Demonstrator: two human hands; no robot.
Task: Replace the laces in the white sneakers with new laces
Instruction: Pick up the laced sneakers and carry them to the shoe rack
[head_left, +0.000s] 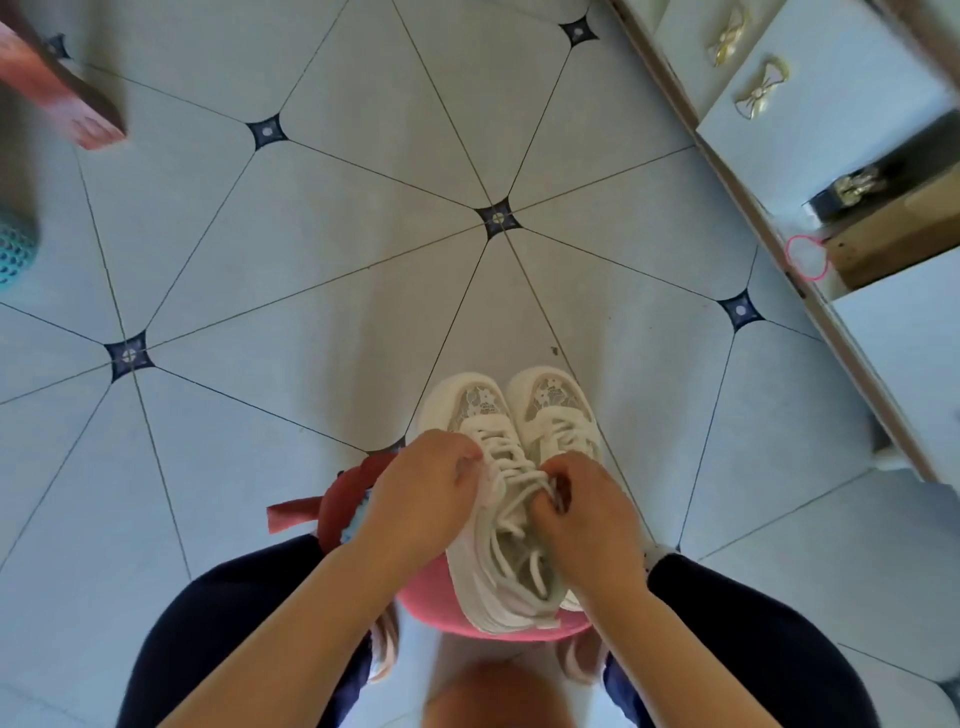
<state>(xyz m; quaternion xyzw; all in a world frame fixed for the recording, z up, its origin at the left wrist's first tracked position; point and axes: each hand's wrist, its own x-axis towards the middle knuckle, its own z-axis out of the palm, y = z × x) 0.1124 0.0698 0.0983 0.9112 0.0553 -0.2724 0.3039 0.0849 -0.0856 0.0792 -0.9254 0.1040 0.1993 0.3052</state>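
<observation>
**Q:** Where are the sneakers (467, 410)?
**A:** Side by side on the tiled floor (311, 260), just in front of the person's knees, toes pointing away. The heel end of the left shoe (493, 587) rests over a pink pad (426, 603). The right shoe (558, 415) lies touching it.

**Q:** What does the left hand (421, 499) do?
**A:** Its fingers curl over the outer side of the left shoe and hold it.

**Q:** And the right hand (587, 514)?
**A:** Thumb and fingers are closed in a pinch on the white lace (514, 480) at the middle of the same shoe. Loose loops of lace cross the shoe's opening.

**Q:** What else is nearby?
**A:** A red cloth (353, 488) lies just beside the left wrist. A white cabinet (831, 130) with bow-shaped handles (761, 88) stands along the right, with a pink ring (806, 258) near its open compartment.
</observation>
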